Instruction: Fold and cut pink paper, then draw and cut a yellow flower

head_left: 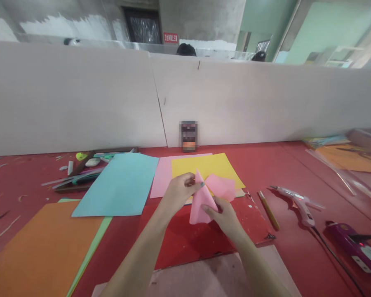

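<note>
Both hands [181, 190] [224, 214] pinch folded pink paper [204, 198], seemingly thin, creased.

No text is legible. The small red rectangular wall sign [171, 37] bears white characters too small to read. The dark upright card [189, 136] leaning against the white partition board [80, 103] is blurred out.

A red bench [297, 173] runs up to a low white partition [80, 95] of two boards (a seam shows between them). Behind it rises a grey concrete wall [200, 20] with a dark window [143, 27] and a small red sign [171, 38]; to the right, pale green walls [327, 29], evenly lit.
</note>
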Motion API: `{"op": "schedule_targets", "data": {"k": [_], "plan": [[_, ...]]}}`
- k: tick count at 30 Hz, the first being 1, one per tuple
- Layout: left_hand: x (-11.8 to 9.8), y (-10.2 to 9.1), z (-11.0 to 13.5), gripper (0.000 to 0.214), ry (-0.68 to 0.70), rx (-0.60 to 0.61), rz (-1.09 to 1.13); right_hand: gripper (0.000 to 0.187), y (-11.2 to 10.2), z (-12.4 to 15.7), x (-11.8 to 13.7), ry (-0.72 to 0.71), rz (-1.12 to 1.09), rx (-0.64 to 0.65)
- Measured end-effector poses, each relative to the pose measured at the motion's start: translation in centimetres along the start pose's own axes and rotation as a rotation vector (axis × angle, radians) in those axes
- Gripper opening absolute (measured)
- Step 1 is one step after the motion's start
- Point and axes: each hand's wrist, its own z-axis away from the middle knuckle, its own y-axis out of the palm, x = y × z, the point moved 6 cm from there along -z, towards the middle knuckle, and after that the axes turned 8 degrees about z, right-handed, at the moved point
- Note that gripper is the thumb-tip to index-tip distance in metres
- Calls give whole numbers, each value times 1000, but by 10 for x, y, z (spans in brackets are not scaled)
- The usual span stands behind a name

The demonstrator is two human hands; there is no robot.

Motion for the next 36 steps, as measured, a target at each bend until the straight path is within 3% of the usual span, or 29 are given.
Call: {"op": "schedule_targets", "data": {"k": [4, 10, 21, 24, 27, 36], "plan": [[8, 7, 1, 27, -65, 56, -56, 31, -2, -1, -6, 52, -19, -18], [11, 10, 1, 31, -71, 105, -157, 36, -4, 0, 5, 50, -221, -25], [29, 20, 3, 21, -129, 229, -312, 35, -19, -2, -6, 101, -155, -206], [32, 22, 3, 21, -128, 210, -348, 32, -20, -3, -4, 71, -203, -201], [31, 21, 5, 19, -104, 144, -327, 30, -14, -6, -3, 35, -291, -105], [57, 16, 38, 17, -60, 22, -7, 33, -2, -4, -5, -7, -203, -9]]}}
